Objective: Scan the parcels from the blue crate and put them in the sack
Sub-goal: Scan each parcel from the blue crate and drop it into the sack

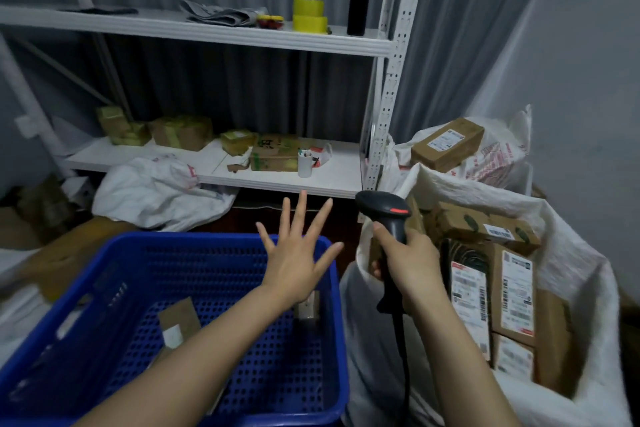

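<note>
Lying on the floor of the blue perforated plastic crate point(173, 241): 1 flat brown cardboard parcel point(178, 321) near the middle and 1 smaller brown parcel point(309, 309) at the right wall, partly hidden under the left hand point(294, 260), fingers straight, spread wide, holding nothing. Gripping the black handheld barcode scanner point(384, 210) by its handle, right hand point(407, 262) curled tight, at the near rim of the open white woven sack point(568, 253) full of labelled cardboard boxes point(512, 291).

a single wide head-worn view looks forward and down from close above the left hand point(294, 265) and right hand point(407, 256). shelving point(341, 168) stands farther off beyond both hands.
</note>
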